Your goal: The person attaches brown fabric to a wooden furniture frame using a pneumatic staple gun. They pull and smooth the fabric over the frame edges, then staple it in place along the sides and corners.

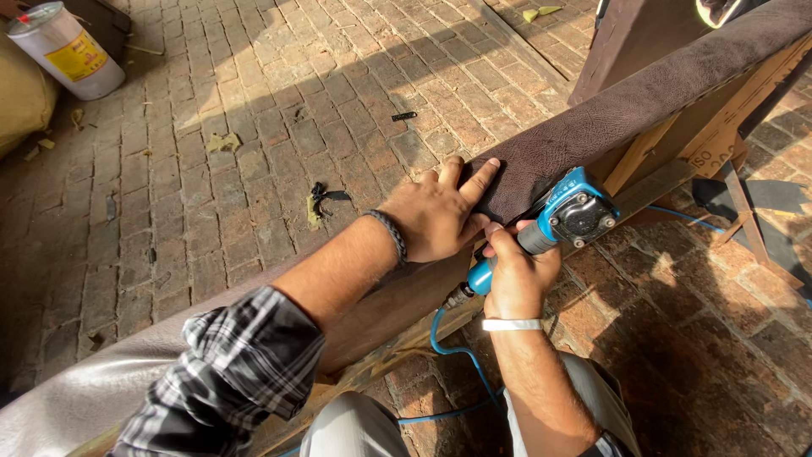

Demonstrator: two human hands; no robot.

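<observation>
- White cylindrical can with yellow label (66, 49) lies on the brick paving (254, 127) at top left, well apart from both hands.
- Small black scraps (326, 197) on the bricks, near the left wrist.
- Left hand (436, 216) pressed flat, fingers spread, on the dark brown leather-like upholstery cover (609, 110), holding it down over the wooden furniture frame (677, 140) (dark braided band on the wrist).
- Right hand (516, 271) clenched around the grip of the blue pneumatic staple gun (568, 216), just right of and touching the left hand; gun head sits against the cover edge beside the left thumb.
- Blue air hose (452, 347) runs down from the gun handle.
</observation>
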